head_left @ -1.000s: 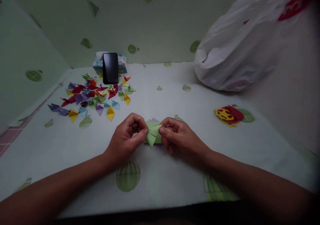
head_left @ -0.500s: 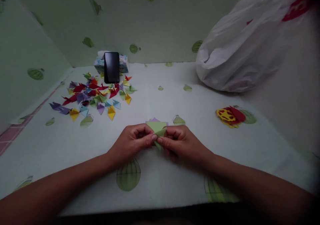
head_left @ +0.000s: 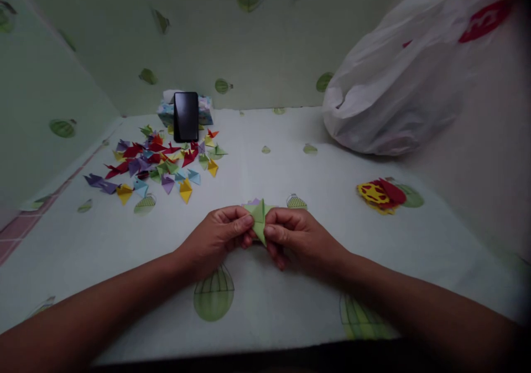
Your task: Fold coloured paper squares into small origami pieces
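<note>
Between my hands is a small light-green folded paper, with one point upward and another downward. My left hand pinches its left edge between thumb and fingers. My right hand grips its right edge, thumb in front and fingers curled behind. Just behind the folded piece, partly covered by it and my fingers, lie paper sheets with a lilac corner showing. A pile of folded paper birds in red, purple, yellow, blue and green spreads over the table farther to the left.
A black phone leans against a tissue box at the back left. A large white plastic bag stands at the back right. Red and yellow cut-out pieces lie on the patterned tablecloth to the right.
My hands have turned and re-gripped the green folded paper. Its flap, slanting to the right half a second ago, now points upward. The birds and other objects stay where they were.
</note>
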### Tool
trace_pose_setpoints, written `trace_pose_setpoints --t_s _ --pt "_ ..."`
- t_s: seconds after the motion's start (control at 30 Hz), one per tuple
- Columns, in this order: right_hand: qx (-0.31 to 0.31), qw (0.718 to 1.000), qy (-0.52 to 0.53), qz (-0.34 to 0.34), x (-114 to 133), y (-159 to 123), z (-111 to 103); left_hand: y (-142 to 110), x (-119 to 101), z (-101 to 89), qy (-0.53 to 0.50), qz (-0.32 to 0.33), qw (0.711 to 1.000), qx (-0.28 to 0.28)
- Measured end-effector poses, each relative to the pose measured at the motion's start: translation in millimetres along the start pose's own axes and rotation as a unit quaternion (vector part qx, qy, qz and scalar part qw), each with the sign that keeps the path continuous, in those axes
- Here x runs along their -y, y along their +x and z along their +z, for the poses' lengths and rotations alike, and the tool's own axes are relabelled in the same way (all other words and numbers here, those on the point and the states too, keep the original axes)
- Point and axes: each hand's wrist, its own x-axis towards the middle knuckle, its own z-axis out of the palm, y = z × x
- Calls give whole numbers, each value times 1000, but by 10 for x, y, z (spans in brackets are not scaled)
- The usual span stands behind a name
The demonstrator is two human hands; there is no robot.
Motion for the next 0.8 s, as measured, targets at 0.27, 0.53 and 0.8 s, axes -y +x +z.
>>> trace_pose_setpoints --t_s 0.27,0.53,0.8 --pt "31 999 38 8 -28 9 7 16 46 -16 -45 -20 998 37" --pt "59 997 41 -7 -41 7 6 22 64 -22 -56 -29 997 52" --pt "62 997 41 -6 -27 -2 9 4 21 30 -38 -26 998 36"
